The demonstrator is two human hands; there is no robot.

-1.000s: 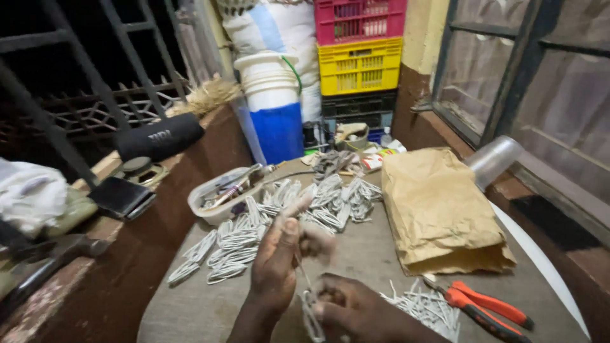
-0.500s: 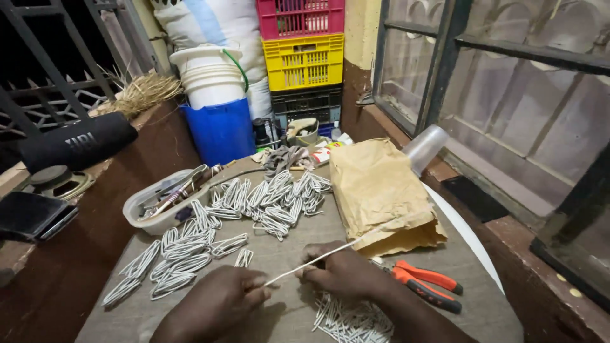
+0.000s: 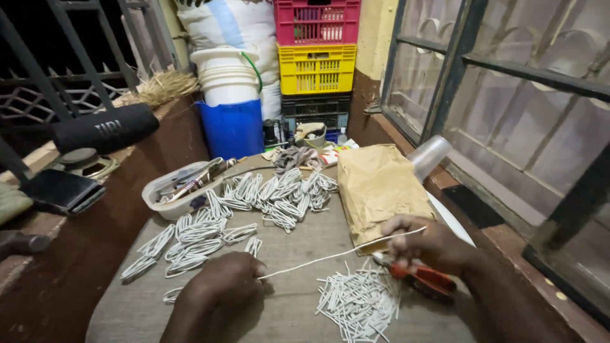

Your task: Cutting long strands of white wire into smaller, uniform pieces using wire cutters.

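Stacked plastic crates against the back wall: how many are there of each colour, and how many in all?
Pink plastic crate, on top: 1
Yellow plastic crate, in the middle: 1
Black plastic crate, at the bottom: 1
Total: 3

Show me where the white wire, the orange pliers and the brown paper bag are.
white wire (image 3: 330,255), head view, middle of the stretch between the hands.
orange pliers (image 3: 427,277), head view, on the orange handle under the right hand.
brown paper bag (image 3: 380,187), head view, middle of its upper face.
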